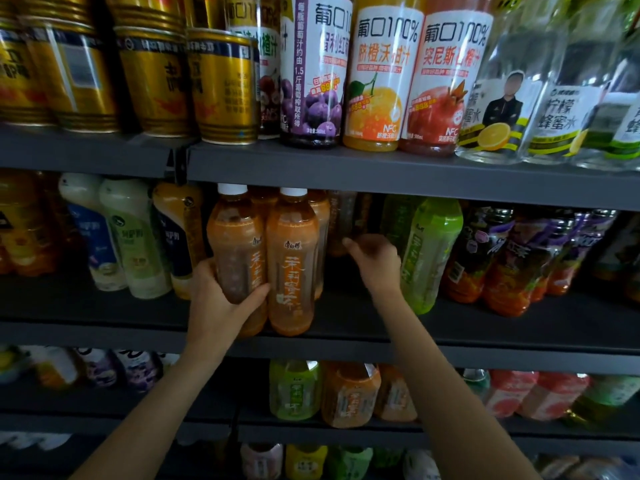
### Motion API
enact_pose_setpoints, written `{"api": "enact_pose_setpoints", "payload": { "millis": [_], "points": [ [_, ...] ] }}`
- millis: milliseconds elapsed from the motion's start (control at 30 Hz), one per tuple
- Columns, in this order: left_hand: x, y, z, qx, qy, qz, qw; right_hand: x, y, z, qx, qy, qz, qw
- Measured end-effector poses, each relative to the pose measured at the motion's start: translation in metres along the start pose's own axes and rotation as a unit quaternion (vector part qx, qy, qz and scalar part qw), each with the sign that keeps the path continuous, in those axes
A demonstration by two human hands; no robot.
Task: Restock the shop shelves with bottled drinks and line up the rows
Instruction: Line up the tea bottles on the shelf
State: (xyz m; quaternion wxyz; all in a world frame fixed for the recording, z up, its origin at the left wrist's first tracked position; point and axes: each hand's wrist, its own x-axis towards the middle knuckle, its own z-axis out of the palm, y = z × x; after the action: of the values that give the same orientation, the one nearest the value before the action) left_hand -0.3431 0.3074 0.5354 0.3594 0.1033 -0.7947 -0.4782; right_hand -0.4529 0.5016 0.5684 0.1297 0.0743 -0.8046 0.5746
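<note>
Head view: middle shelf (346, 341) stocked with bottled drinks. Left hand (214, 303) wrapped round front-left orange tea bottle (239, 251), thumb across its label, just beside second orange tea bottle (292, 265) at shelf edge. Right hand (375, 261) reaching deeper between orange row and green tea bottle (429, 251), fingers curled; grasp impossible to tell.

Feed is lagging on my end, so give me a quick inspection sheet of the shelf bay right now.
Surface: dark middle shelf, bare strip at its front edge.
Job's things: two orange tea bottles at the front; green tea bottle to their right.
Clutter: nothing seen.
Hands: left hand grips the left orange bottle; right hand reaches into the gap, fingers curled, contents unclear.
Cables: nothing seen.
Surroundings: gold cans and juice bottles above; more bottles below.
</note>
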Motion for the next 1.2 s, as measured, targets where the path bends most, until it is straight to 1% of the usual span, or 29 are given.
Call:
{"api": "enact_pose_setpoints", "payload": {
  "millis": [100, 133, 267, 333, 400, 533, 633, 700, 767, 833, 900, 1000, 1067, 1200],
  "points": [
    [0.001, 0.0, 0.001, 0.011, 0.0, -0.009, 1.0, 0.046, 0.007, 0.033, -0.013, 0.01, 0.05, 0.999],
    [0.001, -0.001, 0.002, 0.015, -0.001, -0.012, 1.0, 0.059, 0.011, 0.043, -0.011, 0.013, 0.055, 0.998],
    [0.003, -0.005, 0.002, 0.029, 0.0, -0.005, 1.0, 0.083, 0.023, 0.069, -0.044, 0.046, 0.034, 0.997],
    [0.004, -0.007, 0.001, 0.016, -0.009, -0.002, 1.0, 0.088, 0.025, 0.071, -0.072, 0.059, 0.035, 0.995],
    [0.005, -0.009, 0.001, -0.008, -0.019, 0.0, 1.0, 0.092, 0.025, 0.069, -0.072, 0.059, 0.032, 0.995],
    [0.006, -0.01, 0.001, -0.016, -0.027, 0.003, 1.0, 0.086, 0.027, 0.051, -0.048, 0.032, 0.023, 0.998],
    [0.007, -0.012, 0.0, -0.018, -0.03, 0.011, 0.999, 0.072, 0.026, 0.032, -0.037, -0.012, 0.02, 0.999],
    [0.007, -0.012, 0.001, -0.016, -0.028, 0.009, 0.999, 0.064, 0.022, 0.023, -0.042, -0.044, 0.019, 0.998],
    [0.008, -0.012, 0.003, -0.017, -0.027, 0.009, 0.999, 0.053, 0.019, 0.021, -0.056, -0.047, 0.028, 0.997],
    [0.008, -0.011, 0.003, -0.014, -0.026, 0.016, 0.999, 0.042, 0.02, 0.023, -0.08, -0.008, 0.03, 0.996],
    [0.008, -0.011, 0.002, -0.016, -0.029, 0.022, 0.999, 0.029, 0.021, 0.026, -0.096, 0.055, 0.026, 0.994],
    [0.009, -0.014, 0.001, -0.016, -0.033, 0.025, 0.999, 0.017, 0.017, 0.03, -0.106, 0.141, 0.045, 0.983],
    [0.009, -0.015, 0.001, -0.016, -0.033, 0.028, 0.999, 0.015, 0.016, 0.032, -0.121, 0.169, 0.047, 0.977],
    [0.011, -0.016, 0.002, -0.016, -0.035, 0.023, 0.999, 0.011, 0.018, 0.038, -0.14, 0.197, 0.058, 0.968]
  ]
}}
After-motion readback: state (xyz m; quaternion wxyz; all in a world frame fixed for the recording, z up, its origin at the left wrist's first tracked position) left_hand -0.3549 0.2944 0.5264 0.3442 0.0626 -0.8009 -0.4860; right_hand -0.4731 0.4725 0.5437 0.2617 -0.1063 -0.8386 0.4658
